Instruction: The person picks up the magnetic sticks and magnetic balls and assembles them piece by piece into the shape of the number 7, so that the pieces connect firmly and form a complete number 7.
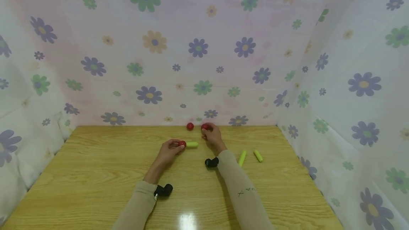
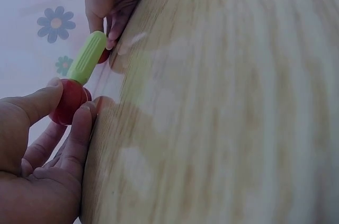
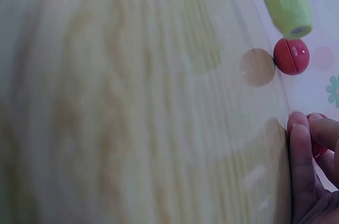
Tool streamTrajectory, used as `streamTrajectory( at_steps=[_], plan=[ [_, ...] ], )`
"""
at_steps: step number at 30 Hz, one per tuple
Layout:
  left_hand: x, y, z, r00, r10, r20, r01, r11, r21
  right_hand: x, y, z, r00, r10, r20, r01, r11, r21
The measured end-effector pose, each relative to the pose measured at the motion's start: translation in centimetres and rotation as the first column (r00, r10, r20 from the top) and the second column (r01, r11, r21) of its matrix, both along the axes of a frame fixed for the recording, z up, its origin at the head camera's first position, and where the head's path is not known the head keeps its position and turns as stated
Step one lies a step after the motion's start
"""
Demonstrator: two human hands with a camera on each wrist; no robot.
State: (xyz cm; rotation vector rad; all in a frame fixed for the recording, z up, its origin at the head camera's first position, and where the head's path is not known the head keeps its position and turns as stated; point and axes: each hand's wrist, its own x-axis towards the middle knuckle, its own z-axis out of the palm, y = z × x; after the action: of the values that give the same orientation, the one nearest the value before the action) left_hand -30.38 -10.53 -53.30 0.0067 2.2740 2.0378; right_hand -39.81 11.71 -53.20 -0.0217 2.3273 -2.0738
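Note:
My left hand [image 1: 169, 151] pinches a red ball [image 2: 68, 105] between thumb and fingers. From that ball a lime-green ridged stick [image 1: 192, 144] juts out to the right, toward the other hand. At the back edge of the table, my right hand [image 1: 212, 136] grips a second red ball [image 1: 204, 126], partly hidden by the fingers in the right wrist view. A third red ball [image 1: 190, 126] with a seam around it [image 3: 291, 56] sits just left of the right hand, held by neither hand.
Two more lime-green sticks, a longer one [image 1: 242, 158] beside the right sleeve and a shorter one [image 1: 258, 155], lie on the wooden table [image 1: 105, 173]. Flower-printed cloth [image 1: 198, 81] rises behind the table's back edge and along both sides. A black camera sits on each wrist.

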Motion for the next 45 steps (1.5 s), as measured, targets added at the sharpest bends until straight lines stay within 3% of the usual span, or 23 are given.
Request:
streamTrajectory(
  at_steps=[8,18,31,41,45],
  plan=[
    [-0.1,0.2,0.0,1.0,0.012,-0.012,-0.012,1.0,0.015,-0.1,0.1,0.3,0.998,0.006,0.061,-0.001,0.996,-0.087],
    [0.0,0.1,0.3,1.0,-0.002,-0.009,0.002,1.0,0.014,0.3,0.5,0.8,0.999,0.019,0.039,-0.02,1.0,0.01],
    [-0.1,0.3,0.2,1.0,0.002,-0.006,-0.002,1.0,-0.007,1.2,0.3,0.3,0.998,0.013,0.055,-0.008,0.996,-0.093],
    [0.0,0.4,0.1,1.0,0.017,0.008,-0.017,1.0,-0.024,2.3,0.4,0.0,0.997,0.045,0.057,-0.033,0.98,-0.195],
    [0.2,0.3,0.1,1.0,0.017,0.005,-0.017,0.999,-0.042,2.9,0.5,0.1,0.995,0.065,0.079,-0.042,0.962,-0.268]
  ],
)
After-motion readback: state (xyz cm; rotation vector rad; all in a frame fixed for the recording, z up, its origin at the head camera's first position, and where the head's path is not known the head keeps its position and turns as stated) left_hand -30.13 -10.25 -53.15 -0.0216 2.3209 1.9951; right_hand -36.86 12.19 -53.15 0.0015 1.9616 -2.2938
